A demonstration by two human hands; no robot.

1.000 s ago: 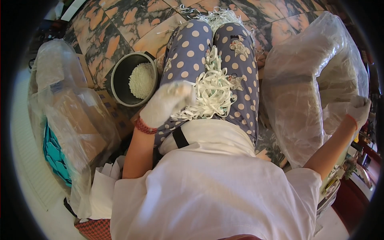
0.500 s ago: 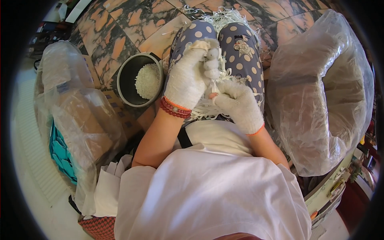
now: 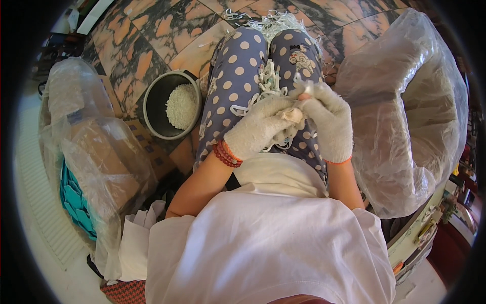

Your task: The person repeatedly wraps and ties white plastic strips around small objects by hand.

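Observation:
My left hand [image 3: 260,126], in a white knit glove with a pale cover on the thumb, is closed above my lap. My right hand [image 3: 330,119], gloved the same way with a bare thumb tip showing, meets it and pinches its fingers together; a small whitish bit shows at the tips. What either hand holds is too small and too hidden to name. Thin white strips [image 3: 270,81] lie between my thighs, partly under my hands. More strips form a tangled pile [image 3: 281,23] on the floor beyond my knees.
Left of my legs stands a dark bucket [image 3: 150,119] holding white pellets [image 3: 181,107]. Farther left, a clear plastic bag [image 3: 76,86] covers brown contents, with teal pieces [image 3: 76,197] beside them. A large open clear plastic bag [image 3: 377,121] stands close on my right. The floor is marbled tile [image 3: 172,30].
Both hands have moved rightward. My left hand has come lower and nearer me, while my right hand has risen with its fingers turned up. The strips between my thighs are now less covered.

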